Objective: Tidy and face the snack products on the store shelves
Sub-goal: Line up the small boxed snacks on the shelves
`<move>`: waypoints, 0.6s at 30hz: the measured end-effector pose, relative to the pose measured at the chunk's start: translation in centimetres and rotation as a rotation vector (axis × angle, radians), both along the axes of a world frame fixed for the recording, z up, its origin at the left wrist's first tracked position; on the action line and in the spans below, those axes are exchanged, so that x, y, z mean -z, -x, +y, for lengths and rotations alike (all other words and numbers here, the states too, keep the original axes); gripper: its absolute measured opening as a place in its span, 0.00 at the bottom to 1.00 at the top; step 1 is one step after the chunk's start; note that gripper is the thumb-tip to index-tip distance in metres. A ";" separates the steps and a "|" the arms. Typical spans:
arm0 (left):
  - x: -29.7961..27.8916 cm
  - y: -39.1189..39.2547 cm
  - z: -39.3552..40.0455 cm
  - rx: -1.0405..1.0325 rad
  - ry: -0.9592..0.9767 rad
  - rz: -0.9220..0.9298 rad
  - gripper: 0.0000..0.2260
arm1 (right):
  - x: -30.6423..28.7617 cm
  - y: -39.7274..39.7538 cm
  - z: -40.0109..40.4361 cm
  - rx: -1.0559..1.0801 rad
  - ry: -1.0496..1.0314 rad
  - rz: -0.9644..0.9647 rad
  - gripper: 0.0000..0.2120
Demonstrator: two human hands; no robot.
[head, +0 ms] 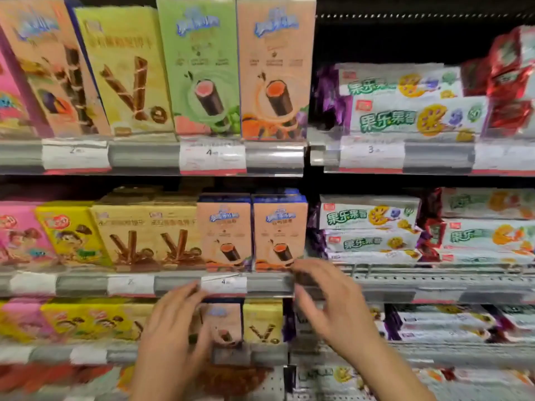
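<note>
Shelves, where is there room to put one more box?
Top right: dark space above the white cookie packs. Second shelf: bare grey ledge right of the right hand. Left of that, the upright boxes stand packed side by side.

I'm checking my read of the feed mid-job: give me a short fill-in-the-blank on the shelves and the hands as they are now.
1. On the top shelf, the green box stands directly left of a ____ coloured box.
2. The price tag just above the left hand shows the digit ____.
3. The right hand reaches the bottom corner of the ____ of the two peach boxes on the middle shelf.

Missing words: peach; 4; right-hand
</note>
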State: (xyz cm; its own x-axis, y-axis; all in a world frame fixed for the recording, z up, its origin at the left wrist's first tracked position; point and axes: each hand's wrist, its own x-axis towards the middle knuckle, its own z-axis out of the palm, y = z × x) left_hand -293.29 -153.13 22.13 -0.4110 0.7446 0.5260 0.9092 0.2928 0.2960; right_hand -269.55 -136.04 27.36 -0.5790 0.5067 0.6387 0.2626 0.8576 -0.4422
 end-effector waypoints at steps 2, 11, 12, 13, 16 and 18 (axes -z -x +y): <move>0.6 0.8 -0.4 -0.008 0.064 0.073 0.26 | 0.5 0.6 -0.8 0.006 -0.011 0.007 0.13; 5.7 7.4 -0.6 0.248 -0.084 0.560 0.25 | 8.4 5.1 -5.6 0.133 0.067 -0.321 0.17; 7.0 9.1 -0.1 0.305 -0.095 0.681 0.25 | 8.3 5.6 -5.6 0.165 0.034 -0.353 0.21; 7.6 10.1 0.2 0.317 -0.083 0.721 0.26 | 8.1 6.2 -5.6 0.192 -0.010 -0.405 0.26; 6.1 8.1 -0.5 0.245 -0.080 0.527 0.28 | 9.1 7.3 -5.5 0.374 -0.151 -0.592 0.41; 3.7 6.9 -0.3 0.242 -0.101 0.398 0.28 | 10.0 8.1 -5.8 0.509 -0.086 -0.744 0.46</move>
